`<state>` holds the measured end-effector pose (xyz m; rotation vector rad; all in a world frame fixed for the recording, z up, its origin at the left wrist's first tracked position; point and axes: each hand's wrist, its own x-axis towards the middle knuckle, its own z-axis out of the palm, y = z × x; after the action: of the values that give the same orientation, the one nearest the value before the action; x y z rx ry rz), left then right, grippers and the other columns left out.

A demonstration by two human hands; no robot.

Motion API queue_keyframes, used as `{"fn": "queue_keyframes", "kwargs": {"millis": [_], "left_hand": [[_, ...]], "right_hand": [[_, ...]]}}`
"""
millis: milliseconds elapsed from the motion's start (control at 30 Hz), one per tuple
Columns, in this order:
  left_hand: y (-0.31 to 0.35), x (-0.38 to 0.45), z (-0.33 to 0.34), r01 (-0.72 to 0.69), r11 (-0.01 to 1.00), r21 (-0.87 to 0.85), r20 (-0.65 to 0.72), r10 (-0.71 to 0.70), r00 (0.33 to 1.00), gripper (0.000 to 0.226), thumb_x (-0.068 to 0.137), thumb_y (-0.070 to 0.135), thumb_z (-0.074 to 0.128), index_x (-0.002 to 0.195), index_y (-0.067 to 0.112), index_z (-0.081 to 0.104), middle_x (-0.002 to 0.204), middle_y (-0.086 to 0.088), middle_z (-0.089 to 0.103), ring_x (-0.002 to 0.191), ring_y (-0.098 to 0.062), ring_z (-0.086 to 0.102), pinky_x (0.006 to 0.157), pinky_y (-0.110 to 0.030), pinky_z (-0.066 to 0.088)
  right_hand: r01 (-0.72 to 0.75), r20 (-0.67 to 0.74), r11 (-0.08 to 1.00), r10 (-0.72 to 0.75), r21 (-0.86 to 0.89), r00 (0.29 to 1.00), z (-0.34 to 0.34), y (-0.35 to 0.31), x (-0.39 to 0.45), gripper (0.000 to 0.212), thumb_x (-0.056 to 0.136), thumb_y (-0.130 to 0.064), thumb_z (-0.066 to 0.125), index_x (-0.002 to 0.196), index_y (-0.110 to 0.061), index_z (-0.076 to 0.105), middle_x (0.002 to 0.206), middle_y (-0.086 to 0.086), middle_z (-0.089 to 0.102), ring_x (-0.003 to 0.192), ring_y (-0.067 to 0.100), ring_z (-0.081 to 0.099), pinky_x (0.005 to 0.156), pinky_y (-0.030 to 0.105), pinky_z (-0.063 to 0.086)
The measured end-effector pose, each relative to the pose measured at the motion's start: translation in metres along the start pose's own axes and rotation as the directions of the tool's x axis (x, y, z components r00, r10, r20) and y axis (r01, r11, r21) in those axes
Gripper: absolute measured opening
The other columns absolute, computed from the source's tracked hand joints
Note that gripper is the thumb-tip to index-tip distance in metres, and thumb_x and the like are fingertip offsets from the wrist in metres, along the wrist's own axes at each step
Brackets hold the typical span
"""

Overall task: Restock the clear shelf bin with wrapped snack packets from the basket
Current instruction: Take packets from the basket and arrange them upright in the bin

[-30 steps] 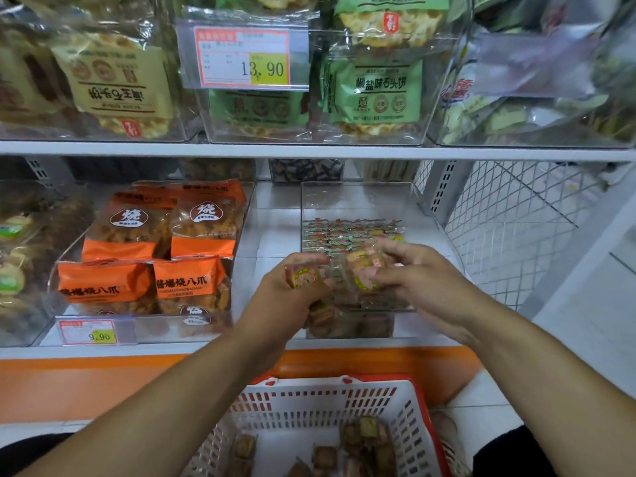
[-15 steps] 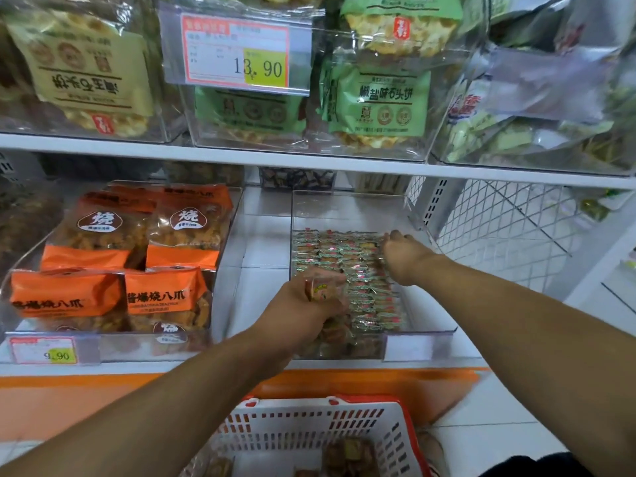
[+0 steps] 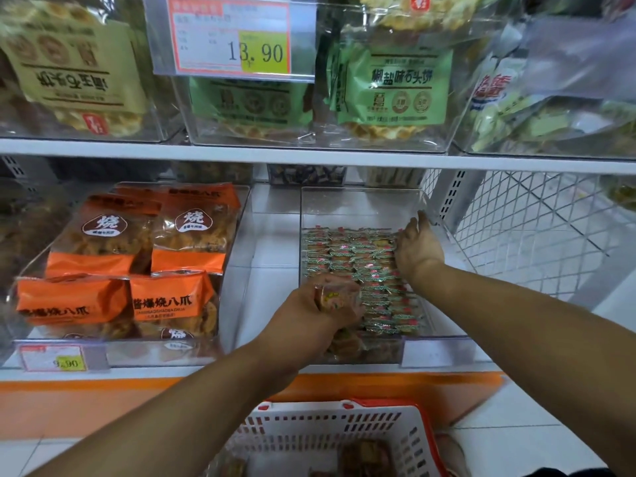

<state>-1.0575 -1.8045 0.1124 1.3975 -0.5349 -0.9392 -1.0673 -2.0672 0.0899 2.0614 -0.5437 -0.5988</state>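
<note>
While left hand [image 3: 311,306] stays, right hand [image 3: 418,249] reached deeper.

basket [image 3: 330,438] white, red rim | bags [image 3: 137,270] orange | packets [image 3: 361,270] green-red

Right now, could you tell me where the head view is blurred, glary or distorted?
Head view: the shelf edge bows from wide-angle distortion; the top-right bags are smeared and washed by glare on the plastic; the left hand and its packet are slightly motion-blurred; the price tag reads clearly; the basket is soft at the frame bottom.
</note>
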Motion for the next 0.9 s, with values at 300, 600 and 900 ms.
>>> {"fn": "queue_keyframes", "kwargs": {"millis": [300, 600, 900], "left_hand": [[0.019, -0.005, -0.011, 0.153, 0.824, -0.546, 0.126, -0.099, 0.987, 0.040, 0.090, 0.008, 0.046, 0.123, 0.007, 0.069, 0.114, -0.025, 0.072, 0.105, -0.044, 0.070, 0.073, -0.049, 0.060], [0.035, -0.028, -0.020, 0.020, 0.804, -0.594, 0.014, -0.014, 1.000, 0.035, 0.101, 0.011, 0.041, 0.126, 0.009, 0.065, 0.120, -0.027, 0.070, 0.098, -0.039, 0.073, 0.071, -0.045, 0.062], [0.035, -0.049, -0.019, -0.058, 0.917, -0.395, -0.090, 0.024, 0.996, 0.029, 0.107, 0.021, 0.045, 0.127, 0.019, 0.065, 0.116, -0.019, 0.074, 0.105, -0.037, 0.072, 0.090, -0.052, 0.060]], "right_hand": [[-0.045, -0.118, 0.992, 0.060, 0.120, 0.991, -0.021, 0.014, -0.035, 0.046, 0.102, -0.033, 0.048, 0.142, -0.013, 0.052, 0.149, 0.014, 0.050, 0.142, 0.037, 0.036, 0.122, 0.056, 0.014], [0.514, -0.486, -0.121, 0.201, 0.849, 0.851, -0.079, 0.042, -0.175, 0.030, 0.087, -0.063, 0.059, 0.108, -0.045, 0.067, 0.096, -0.027, 0.068, 0.088, -0.005, 0.063, 0.066, 0.014, 0.044], [0.517, -0.469, -0.365, 0.218, 0.774, 0.856, -0.077, 0.003, -0.193, 0.017, 0.084, -0.022, 0.080, 0.097, -0.030, 0.072, 0.091, -0.015, 0.073, 0.087, -0.003, 0.066, 0.077, 0.012, 0.048]]}}
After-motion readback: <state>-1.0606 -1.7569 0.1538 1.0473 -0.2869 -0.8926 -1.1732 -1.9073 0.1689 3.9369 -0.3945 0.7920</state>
